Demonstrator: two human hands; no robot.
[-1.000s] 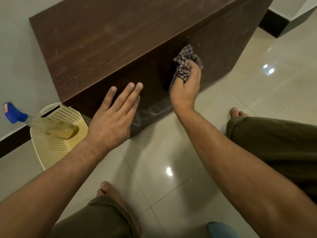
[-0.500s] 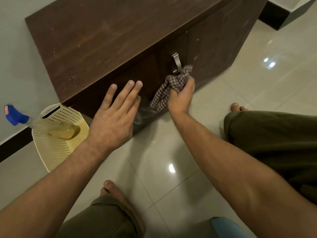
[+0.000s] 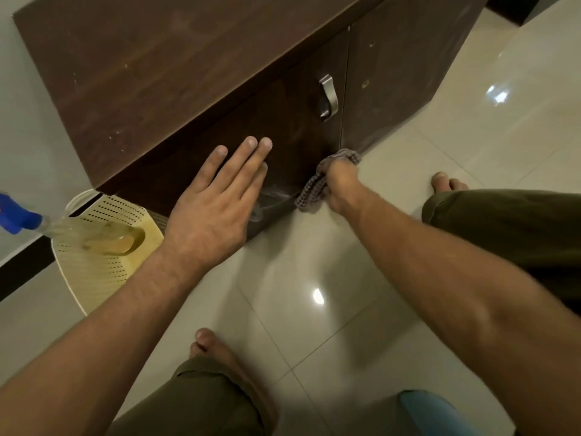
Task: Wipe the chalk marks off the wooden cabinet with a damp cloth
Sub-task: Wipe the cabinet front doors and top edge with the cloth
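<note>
Two hands work at the front of a dark wooden cabinet [image 3: 157,73] that stands on a glossy tiled floor [image 3: 314,341].

1. Left hand [image 3: 213,212]: fingers straight and close together, laid against the left door. It grips nothing.
2. Right hand [image 3: 341,184]: fingers curled tightly round a bunched checked cloth [image 3: 314,190]. The cloth sits at the bottom edge of the left door, near the seam between the two doors, where cabinet meets floor.
3. Chalk marks [image 3: 270,199]: faint whitish lines low on the left door, between the two hands and just left of the cloth.
4. Handle [image 3: 328,96]: metal, fixed on the left door, farther up than the cloth.

To the left of the cabinet, against the wall, a pale perforated basket [image 3: 94,272] stands on the floor. A spray bottle [image 3: 19,215] with a blue head lies tilted in it, holding yellowish liquid.
</note>
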